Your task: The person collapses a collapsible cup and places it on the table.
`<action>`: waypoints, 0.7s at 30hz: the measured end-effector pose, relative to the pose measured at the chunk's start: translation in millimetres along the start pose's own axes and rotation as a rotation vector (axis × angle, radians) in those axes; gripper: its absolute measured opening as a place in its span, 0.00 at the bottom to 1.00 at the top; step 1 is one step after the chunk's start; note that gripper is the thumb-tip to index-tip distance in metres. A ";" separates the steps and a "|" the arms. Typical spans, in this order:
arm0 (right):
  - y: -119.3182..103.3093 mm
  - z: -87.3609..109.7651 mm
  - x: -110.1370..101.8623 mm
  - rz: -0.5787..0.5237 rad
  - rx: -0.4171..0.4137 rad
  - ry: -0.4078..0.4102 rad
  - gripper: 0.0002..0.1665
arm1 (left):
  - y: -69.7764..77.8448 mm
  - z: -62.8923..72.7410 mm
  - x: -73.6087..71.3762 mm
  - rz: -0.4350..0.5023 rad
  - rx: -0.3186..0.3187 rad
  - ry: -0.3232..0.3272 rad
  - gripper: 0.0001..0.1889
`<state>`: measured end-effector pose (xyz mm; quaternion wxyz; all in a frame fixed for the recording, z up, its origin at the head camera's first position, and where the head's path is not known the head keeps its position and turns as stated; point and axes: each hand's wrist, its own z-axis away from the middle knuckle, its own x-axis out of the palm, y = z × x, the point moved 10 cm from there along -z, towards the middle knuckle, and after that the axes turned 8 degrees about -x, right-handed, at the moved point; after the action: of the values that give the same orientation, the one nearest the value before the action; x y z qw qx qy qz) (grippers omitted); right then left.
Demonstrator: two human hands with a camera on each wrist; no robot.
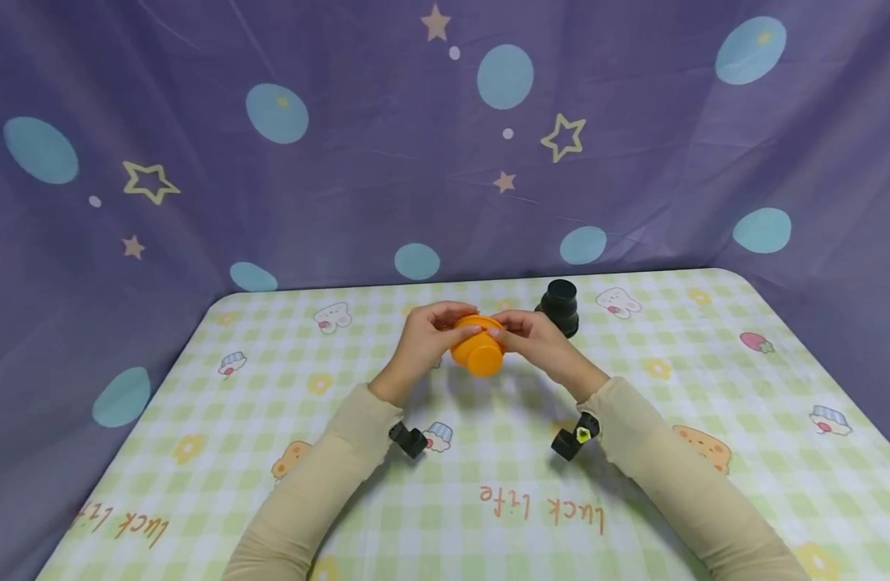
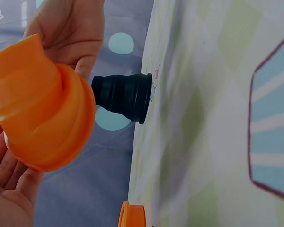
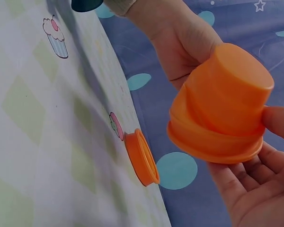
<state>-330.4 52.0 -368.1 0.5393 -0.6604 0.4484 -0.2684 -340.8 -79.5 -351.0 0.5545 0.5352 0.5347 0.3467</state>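
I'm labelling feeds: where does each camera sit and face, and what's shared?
Head: on the head, facing down-forward at the orange cup; left hand, right hand, sleeves show.
Left wrist: worn there, facing the orange cup; both hands show.
Right wrist: worn there, facing the orange cup; both hands show.
Both wrist views share an orange ring.

An orange cup (image 1: 482,358) — walls creased lopsidedly — is held mid-air, narrow end slanting up.
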 end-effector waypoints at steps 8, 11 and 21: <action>-0.6 2.4 4.8 0.074 -0.010 -0.068 0.17 | -0.1 2.0 3.2 -0.003 -0.029 -0.060 0.16; -2.6 2.6 4.7 0.075 -0.050 -0.061 0.16 | 4.1 5.3 5.0 -0.016 -0.029 -0.098 0.16; -6.3 3.0 -8.2 -0.238 -0.108 0.054 0.13 | 12.1 8.5 -0.5 0.050 0.034 -0.162 0.21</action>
<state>-329.7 60.8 -361.9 0.4550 -0.7294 0.3950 -0.3238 -330.5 -79.6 -340.4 0.5780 0.5838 0.4803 0.3071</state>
